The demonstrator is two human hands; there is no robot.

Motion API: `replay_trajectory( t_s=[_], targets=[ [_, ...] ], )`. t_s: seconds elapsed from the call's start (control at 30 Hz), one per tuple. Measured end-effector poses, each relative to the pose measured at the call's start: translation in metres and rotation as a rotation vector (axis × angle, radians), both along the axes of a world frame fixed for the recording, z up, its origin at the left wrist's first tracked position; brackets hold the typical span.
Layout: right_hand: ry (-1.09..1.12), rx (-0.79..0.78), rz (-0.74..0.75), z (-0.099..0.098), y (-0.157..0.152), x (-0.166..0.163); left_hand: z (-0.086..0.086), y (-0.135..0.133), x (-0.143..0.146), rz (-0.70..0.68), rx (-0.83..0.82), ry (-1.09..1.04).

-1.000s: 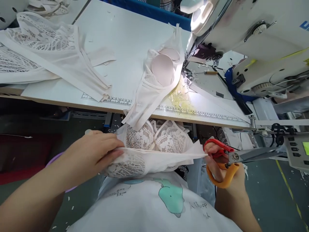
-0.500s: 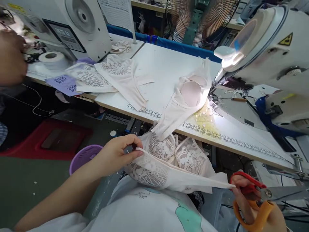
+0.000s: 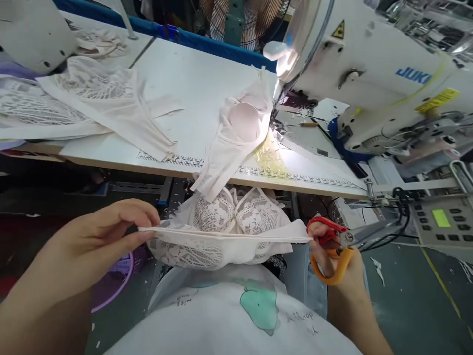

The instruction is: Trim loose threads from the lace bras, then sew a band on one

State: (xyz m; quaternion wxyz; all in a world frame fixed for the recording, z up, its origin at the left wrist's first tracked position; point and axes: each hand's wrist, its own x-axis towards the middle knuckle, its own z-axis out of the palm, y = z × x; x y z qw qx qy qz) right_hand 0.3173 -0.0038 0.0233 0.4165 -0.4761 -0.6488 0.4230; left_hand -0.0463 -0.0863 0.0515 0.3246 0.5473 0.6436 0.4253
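Observation:
A white lace bra [image 3: 229, 241] is stretched across my lap below the table edge. My left hand [image 3: 125, 227] pinches one end of its band between thumb and fingers. My right hand [image 3: 332, 256] holds the other end at its fingertips. Scissors [image 3: 342, 239] with red and orange handles hang on the fingers of that same hand, blades pointing right. The band runs taut and nearly level between both hands. Behind it, lace cups [image 3: 258, 212] face up. Another bra piece [image 3: 242, 123] with a moulded cup lies by the needle and drapes over the edge.
A lit sewing machine [image 3: 354, 59] stands at the right of the white table [image 3: 192, 79]. More lace bra pieces [image 3: 99, 98] lie on the left. A printed ruler [image 3: 295, 176] runs along the front edge. A purple basket [image 3: 127, 276] stands on the floor, and a fan [image 3: 236, 24] is behind.
The view has swung to the right. The bra's band is now pulled straighter and more level, with my left hand farther out along it. The scissors remain in my right hand.

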Motion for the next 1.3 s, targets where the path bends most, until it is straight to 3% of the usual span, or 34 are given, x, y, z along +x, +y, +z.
replay_trajectory(
  t_s=[0.17, 0.37, 0.43, 0.53, 0.63, 0.77, 1.03, 1.3],
  targets=[
    [-0.046, 0.095, 0.044, 0.001, -0.005, 0.000, -0.005, -0.007, -0.002, 0.078, -0.089, -0.071],
    [-0.367, 0.223, -0.031, -0.001, 0.019, -0.014, 0.010, 0.011, 0.013, 0.143, -0.183, -0.071],
    [-0.387, 0.311, 0.118, -0.003, 0.021, -0.031, 0.013, 0.017, 0.017, 0.074, -0.195, -0.069],
    [-0.353, 0.451, 0.458, -0.005, 0.015, -0.066, 0.014, 0.018, 0.019, 0.001, -0.195, -0.091],
    [-0.327, 0.583, 0.621, -0.007, 0.006, -0.099, 0.013, 0.013, 0.022, 0.017, -0.185, -0.097],
    [-0.402, 0.742, 0.574, -0.011, 0.000, -0.121, 0.015, 0.006, 0.026, 0.030, -0.193, -0.108],
    [-0.575, 0.870, 0.554, -0.020, -0.005, -0.122, 0.008, -0.003, 0.033, 0.062, -0.164, -0.171],
    [-0.518, 0.768, 0.545, -0.028, -0.006, -0.128, 0.004, -0.007, 0.038, 0.081, -0.159, -0.206]
  ],
)
